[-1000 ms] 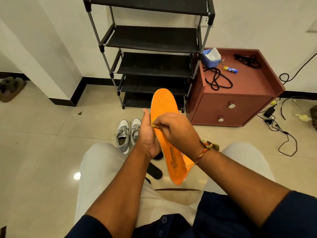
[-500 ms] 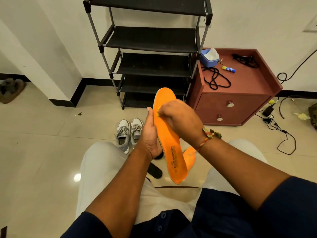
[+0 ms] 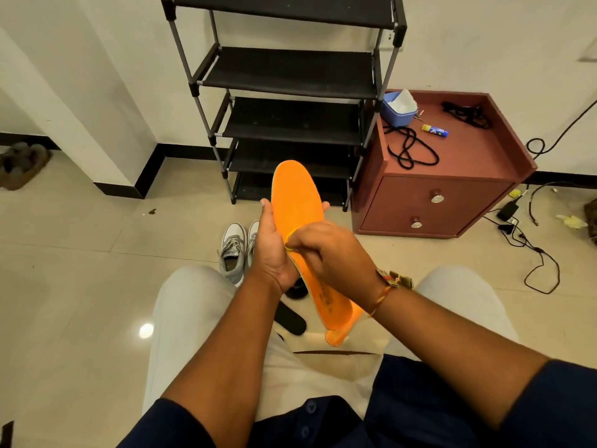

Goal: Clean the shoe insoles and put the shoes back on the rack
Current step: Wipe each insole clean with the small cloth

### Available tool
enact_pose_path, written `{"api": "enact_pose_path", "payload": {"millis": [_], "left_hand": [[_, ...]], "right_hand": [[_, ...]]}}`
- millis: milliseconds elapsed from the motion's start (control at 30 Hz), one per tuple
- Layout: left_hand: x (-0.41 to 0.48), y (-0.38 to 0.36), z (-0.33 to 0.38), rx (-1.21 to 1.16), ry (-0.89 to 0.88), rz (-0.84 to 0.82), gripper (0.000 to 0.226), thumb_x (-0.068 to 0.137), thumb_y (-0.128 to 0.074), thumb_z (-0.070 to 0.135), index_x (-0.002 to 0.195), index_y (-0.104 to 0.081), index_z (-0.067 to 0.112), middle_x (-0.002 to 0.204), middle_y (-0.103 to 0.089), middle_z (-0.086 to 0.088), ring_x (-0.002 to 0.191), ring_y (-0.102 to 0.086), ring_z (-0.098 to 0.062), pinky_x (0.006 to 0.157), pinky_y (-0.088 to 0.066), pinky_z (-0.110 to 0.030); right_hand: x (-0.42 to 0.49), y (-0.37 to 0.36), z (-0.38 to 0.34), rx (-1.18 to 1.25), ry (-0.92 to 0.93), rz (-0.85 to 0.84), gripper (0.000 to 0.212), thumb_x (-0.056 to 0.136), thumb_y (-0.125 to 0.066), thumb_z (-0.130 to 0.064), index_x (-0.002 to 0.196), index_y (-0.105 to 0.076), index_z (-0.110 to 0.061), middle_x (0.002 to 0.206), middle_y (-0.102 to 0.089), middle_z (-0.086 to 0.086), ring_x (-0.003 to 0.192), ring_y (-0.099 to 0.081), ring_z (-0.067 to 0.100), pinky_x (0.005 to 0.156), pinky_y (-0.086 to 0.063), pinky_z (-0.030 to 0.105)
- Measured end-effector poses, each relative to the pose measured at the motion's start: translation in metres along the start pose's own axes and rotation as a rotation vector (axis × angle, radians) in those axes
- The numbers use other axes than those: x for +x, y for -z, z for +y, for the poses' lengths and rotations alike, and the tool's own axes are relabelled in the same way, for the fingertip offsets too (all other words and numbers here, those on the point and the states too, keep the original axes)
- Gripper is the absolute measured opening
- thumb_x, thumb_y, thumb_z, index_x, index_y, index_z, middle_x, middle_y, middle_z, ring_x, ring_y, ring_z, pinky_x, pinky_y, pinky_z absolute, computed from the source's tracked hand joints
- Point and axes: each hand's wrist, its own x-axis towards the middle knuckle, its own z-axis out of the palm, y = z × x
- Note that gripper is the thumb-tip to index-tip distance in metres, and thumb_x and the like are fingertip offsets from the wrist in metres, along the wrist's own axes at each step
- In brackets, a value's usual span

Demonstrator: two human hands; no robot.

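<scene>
insole (image 3: 298,202) upright in front of rack (image 3: 290,72), toe up | left hand (image 3: 271,253) grips its edge | right hand (image 3: 336,253) pinches yellow piece (image 3: 288,246) against it | shoes (image 3: 233,250) on floor before rack

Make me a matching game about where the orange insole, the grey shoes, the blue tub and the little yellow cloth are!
Things:
1. orange insole
2. grey shoes
3. blue tub
4. yellow cloth

Places:
a. on the red cabinet
b. pinched by the right hand
c. on the floor tiles
d. held up in the left hand

Pairs: 1-d, 2-c, 3-a, 4-b
</scene>
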Motion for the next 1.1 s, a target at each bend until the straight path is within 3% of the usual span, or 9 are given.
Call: {"api": "enact_pose_path", "payload": {"millis": [167, 300, 367, 467, 567, 633, 833, 1000, 1100], "left_hand": [[0.003, 0.002, 0.002, 0.029, -0.053, 0.004, 0.084, 0.095, -0.017, 0.078, 0.139, -0.053, 0.016, 0.140, -0.060, -0.020, 0.103, -0.064, -0.030, 0.085, -0.049, -0.045], [0.001, -0.003, -0.002, 0.072, -0.015, -0.009, 0.085, 0.094, -0.016, 0.079, 0.136, -0.054, 0.016, 0.136, -0.063, -0.019, 0.110, -0.064, -0.031, 0.100, -0.046, -0.050], [-0.004, -0.009, -0.007, 0.096, 0.023, -0.030, 0.084, 0.095, -0.019, 0.077, 0.132, -0.058, 0.012, 0.131, -0.065, -0.021, 0.115, -0.064, -0.035, 0.105, -0.045, -0.053], [-0.008, -0.012, -0.010, 0.125, 0.027, -0.034, 0.076, 0.097, -0.026, 0.072, 0.134, -0.060, 0.015, 0.129, -0.067, -0.021, 0.118, -0.065, -0.037, 0.101, -0.050, -0.053], [-0.008, -0.012, -0.007, 0.167, -0.016, -0.039, 0.070, 0.099, -0.026, 0.070, 0.112, -0.076, 0.023, 0.110, -0.073, -0.017, 0.094, -0.069, -0.032, 0.079, -0.054, -0.045], [-0.009, -0.012, -0.005, 0.172, -0.013, -0.042, 0.071, 0.099, -0.025, 0.070, 0.117, -0.071, 0.019, 0.104, -0.073, -0.015, 0.085, -0.066, -0.029, 0.069, -0.053, -0.040], [-0.010, -0.014, -0.001, 0.120, -0.007, -0.067, 0.077, 0.097, -0.026, 0.074, 0.098, -0.082, 0.022, 0.095, -0.071, -0.013, 0.080, -0.060, -0.026, 0.066, -0.051, -0.036], [-0.014, -0.019, -0.003, 0.140, -0.024, -0.081, 0.071, 0.101, -0.025, 0.067, 0.099, -0.082, 0.023, 0.094, -0.070, -0.015, 0.075, -0.062, -0.025, 0.058, -0.052, -0.034], [-0.014, -0.020, -0.003, 0.185, 0.015, -0.093, 0.071, 0.100, -0.026, 0.068, 0.120, -0.070, 0.016, 0.099, -0.068, -0.018, 0.076, -0.063, -0.025, 0.061, -0.053, -0.034]], "right_hand": [[-0.033, -0.005, 0.007, 0.032, 0.024, -0.084, 0.014, 0.090, -0.065, -0.013, 0.099, -0.074, -0.019, 0.101, -0.072, -0.002, 0.097, -0.064, 0.018, 0.084, -0.054, 0.033], [-0.029, -0.003, 0.008, -0.091, 0.073, -0.040, 0.012, 0.089, -0.068, -0.016, 0.100, -0.072, -0.015, 0.103, -0.070, 0.003, 0.097, -0.063, 0.024, 0.084, -0.053, 0.036], [-0.014, 0.005, 0.009, -0.133, 0.042, 0.065, 0.021, 0.094, -0.055, -0.022, 0.100, -0.072, -0.011, 0.101, -0.071, 0.005, 0.095, -0.063, 0.025, 0.083, -0.054, 0.040], [0.014, 0.020, 0.009, -0.183, 0.030, 0.180, 0.035, 0.095, -0.045, -0.028, 0.100, -0.073, -0.008, 0.101, -0.071, 0.008, 0.095, -0.063, 0.028, 0.085, -0.052, 0.042], [0.044, 0.036, 0.016, -0.229, 0.028, 0.286, 0.034, 0.093, -0.045, -0.025, 0.095, -0.072, -0.005, 0.095, -0.071, 0.011, 0.091, -0.065, 0.030, 0.085, -0.051, 0.041], [0.062, 0.046, 0.021, -0.250, -0.017, 0.315, 0.031, 0.093, -0.048, -0.022, 0.094, -0.073, -0.004, 0.094, -0.072, 0.012, 0.091, -0.067, 0.030, 0.086, -0.052, 0.043], [0.056, 0.041, 0.024, -0.154, -0.131, 0.262, 0.016, 0.091, -0.061, -0.015, 0.098, -0.074, -0.008, 0.098, -0.072, 0.009, 0.095, -0.067, 0.028, 0.086, -0.054, 0.045], [0.023, 0.033, 0.018, -0.174, -0.100, 0.163, 0.020, 0.083, -0.060, -0.020, 0.091, -0.076, -0.010, 0.091, -0.073, 0.007, 0.088, -0.067, 0.030, 0.081, -0.054, 0.043], [0.031, 0.042, 0.024, -0.223, -0.099, 0.207, 0.017, 0.086, -0.062, -0.015, 0.096, -0.074, -0.009, 0.095, -0.073, 0.009, 0.092, -0.067, 0.030, 0.083, -0.055, 0.044]]}}
